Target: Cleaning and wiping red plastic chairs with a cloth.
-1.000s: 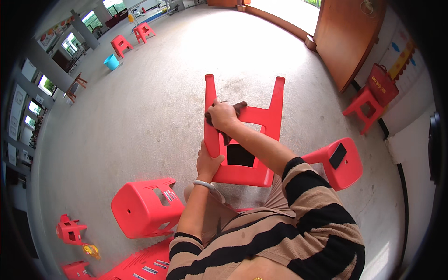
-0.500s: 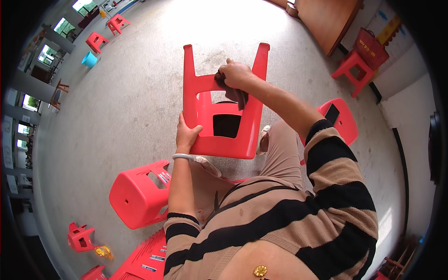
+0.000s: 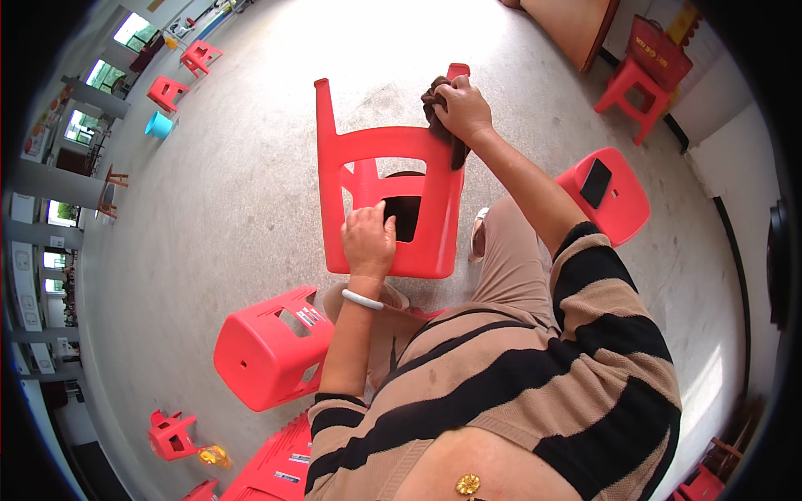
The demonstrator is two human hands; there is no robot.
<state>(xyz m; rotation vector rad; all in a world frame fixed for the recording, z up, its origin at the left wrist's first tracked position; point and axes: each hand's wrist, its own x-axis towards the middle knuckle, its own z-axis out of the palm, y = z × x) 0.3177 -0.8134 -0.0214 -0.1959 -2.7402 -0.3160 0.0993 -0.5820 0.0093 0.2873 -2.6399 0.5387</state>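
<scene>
A red plastic stool is held in front of me, its legs pointing away and its seat end toward me. My left hand rests on the side panel near the lower left of the opening, its fingers bent at the opening's edge. The fingertips are partly hard to make out. My right hand is closed on a dark brown cloth, pressed against the stool's right leg near its tip. The end of the cloth hangs down along that leg.
Beside my left forearm lies another red stool on its side. To my right, a phone lies on a red stool. Farther off stand a blue bucket, more red stools and a red bag on a stool.
My right hand has moved the cloth up and right, from the crosspiece to the right leg. The left hand has shifted right from the left leg onto the panel. The stool has moved slightly left.
</scene>
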